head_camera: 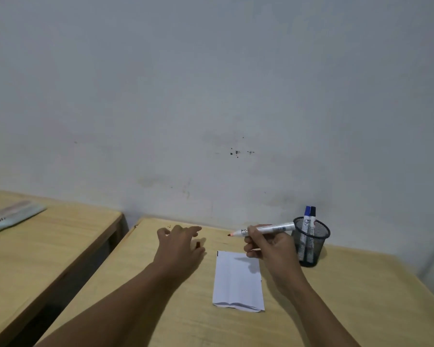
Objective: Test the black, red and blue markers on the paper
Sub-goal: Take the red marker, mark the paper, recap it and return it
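My right hand [268, 249] grips an uncapped white marker [273, 228] with a red tip, held level above the table with the tip pointing left. Below it a white folded paper [238, 281] lies on the wooden table [348, 296], with a short black mark at its top left corner. My left hand [181, 244] hovers palm down left of the paper, fingers spread. A small dark red cap [198, 244] stands by its thumb, seemingly on the table. A blue marker [307, 216] and a black marker [312, 216] stand capped in a black mesh cup [311, 246].
The mesh cup stands right of the paper, close to my right wrist. The wall runs along the table's far edge. A second wooden table [48, 246] stands to the left across a narrow gap, with pale flat items [13, 217] on it.
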### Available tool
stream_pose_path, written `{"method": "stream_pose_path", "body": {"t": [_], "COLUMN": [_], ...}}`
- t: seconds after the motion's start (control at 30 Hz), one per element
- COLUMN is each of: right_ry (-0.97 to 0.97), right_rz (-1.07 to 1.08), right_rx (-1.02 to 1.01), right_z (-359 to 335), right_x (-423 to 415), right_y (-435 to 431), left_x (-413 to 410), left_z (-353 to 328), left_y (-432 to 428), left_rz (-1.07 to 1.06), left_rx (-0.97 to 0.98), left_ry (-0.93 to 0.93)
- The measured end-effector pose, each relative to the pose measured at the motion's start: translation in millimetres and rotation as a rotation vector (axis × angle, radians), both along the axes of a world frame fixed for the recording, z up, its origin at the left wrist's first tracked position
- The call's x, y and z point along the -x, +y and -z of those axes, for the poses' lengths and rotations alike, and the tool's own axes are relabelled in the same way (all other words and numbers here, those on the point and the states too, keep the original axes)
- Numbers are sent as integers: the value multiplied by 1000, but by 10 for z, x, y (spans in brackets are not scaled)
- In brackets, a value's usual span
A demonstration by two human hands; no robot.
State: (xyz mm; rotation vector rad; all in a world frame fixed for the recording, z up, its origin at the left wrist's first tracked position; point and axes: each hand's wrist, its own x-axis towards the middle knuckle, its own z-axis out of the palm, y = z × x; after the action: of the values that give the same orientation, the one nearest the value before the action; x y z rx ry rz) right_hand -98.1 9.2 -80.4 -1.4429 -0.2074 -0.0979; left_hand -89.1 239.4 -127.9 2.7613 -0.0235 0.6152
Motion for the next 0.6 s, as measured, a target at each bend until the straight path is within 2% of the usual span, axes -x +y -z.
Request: {"method": "stream_pose_path", "body": {"t": [0.1, 0.17, 0.2, 0.27, 0.3, 0.33, 0.43, 0.6], "right_ry": [3, 25, 25, 124, 127, 134, 87, 38], "right_rz": [11, -9, -32, -73, -66, -64, -58, 4], "right_rx": [18, 42, 106, 223, 258, 303, 453, 522], "right_z": [-41, -30, -66, 572, 539, 566, 568, 595], "right_x": [-95, -36, -59, -436, -476, -493, -535, -547], "right_y": [75, 121, 151, 329, 359, 361, 396, 403], "left_x": [108, 405, 515, 334, 379, 420, 448, 464], "left_z": [-166, -242, -341, 204, 175, 174, 105, 122], "left_y": [-50, -174, -223, -231, -241, -237, -237, -175], "left_rz": [86, 208, 243, 293, 299, 300, 347, 353], "left_rx": [-16, 2, -40, -94, -124, -153, -248, -196], "left_ry": [-236, -192, -113, 213, 270, 306, 266, 325]}}
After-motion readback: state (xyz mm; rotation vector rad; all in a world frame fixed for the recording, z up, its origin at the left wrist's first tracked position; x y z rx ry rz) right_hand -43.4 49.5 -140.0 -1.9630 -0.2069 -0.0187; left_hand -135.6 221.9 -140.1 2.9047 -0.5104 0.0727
